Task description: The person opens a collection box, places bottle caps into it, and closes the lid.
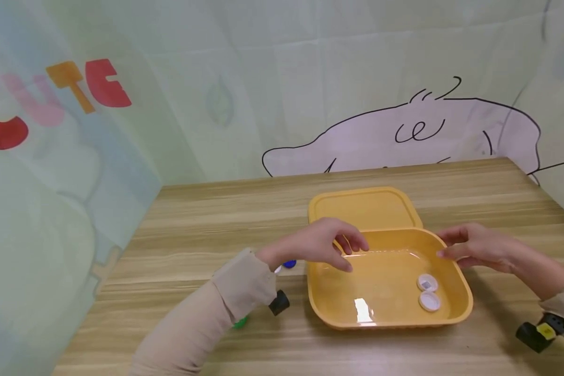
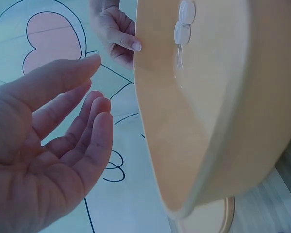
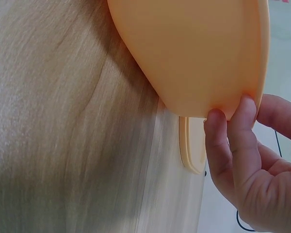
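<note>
A yellow plastic box [image 1: 380, 292] sits on the table, its inside facing up. Two white bottle caps [image 1: 430, 301] lie side by side in its right part, hollow side up. My right hand [image 1: 479, 248] pinches the box's far right rim, thumb over the inside and fingertips [image 3: 217, 121] against the outer wall. Over the box's left side hovers my left hand [image 1: 329, 243], fingers loosely bent and thumb apart, with nothing in it. The left wrist view shows this hand [image 2: 63, 141] apart from the rim.
Behind the box lies its yellow lid [image 1: 362, 209], partly hidden by it. Left of the box, a blue cap [image 1: 289, 263] and a bit of something white [image 1: 278, 269] show past my left sleeve. A green cap [image 1: 239, 323] peeks out below that sleeve. A printed cloth backdrop [image 1: 263, 78] hangs behind the table.
</note>
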`<state>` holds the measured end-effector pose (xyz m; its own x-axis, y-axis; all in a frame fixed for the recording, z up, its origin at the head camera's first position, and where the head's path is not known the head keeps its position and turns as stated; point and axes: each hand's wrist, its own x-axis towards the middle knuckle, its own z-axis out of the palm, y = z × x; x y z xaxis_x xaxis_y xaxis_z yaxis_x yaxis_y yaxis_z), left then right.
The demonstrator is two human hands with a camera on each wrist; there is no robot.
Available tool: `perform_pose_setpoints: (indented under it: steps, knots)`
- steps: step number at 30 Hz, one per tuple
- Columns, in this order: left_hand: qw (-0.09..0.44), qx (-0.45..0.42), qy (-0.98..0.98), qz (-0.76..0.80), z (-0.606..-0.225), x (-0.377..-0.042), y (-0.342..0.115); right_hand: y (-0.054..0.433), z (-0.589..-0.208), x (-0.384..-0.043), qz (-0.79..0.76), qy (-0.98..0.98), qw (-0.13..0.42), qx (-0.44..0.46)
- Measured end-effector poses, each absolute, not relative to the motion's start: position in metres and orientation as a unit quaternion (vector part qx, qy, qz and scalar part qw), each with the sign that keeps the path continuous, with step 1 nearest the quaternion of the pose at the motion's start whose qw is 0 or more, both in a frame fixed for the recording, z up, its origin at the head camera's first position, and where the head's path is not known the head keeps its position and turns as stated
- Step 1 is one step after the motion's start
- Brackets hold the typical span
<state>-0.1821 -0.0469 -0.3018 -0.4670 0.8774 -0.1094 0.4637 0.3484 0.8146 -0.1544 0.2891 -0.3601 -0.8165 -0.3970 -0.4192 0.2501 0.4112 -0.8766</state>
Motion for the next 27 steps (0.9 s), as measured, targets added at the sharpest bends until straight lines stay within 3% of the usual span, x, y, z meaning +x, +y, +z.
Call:
perform_pose_setpoints:
  steps: [20,27]
  knots:
    - [0.248,0.390,0.781,0.420,-0.310,-0.184,-0.105,0.288,-0.359,-0.153,-0.548,0.780,0.299,-0.047]
    - [0.230,0.333,0.802,0.440,-0.315,-0.180,-0.137,0.288,-0.359,-0.153,-0.547,0.782,0.296,-0.043]
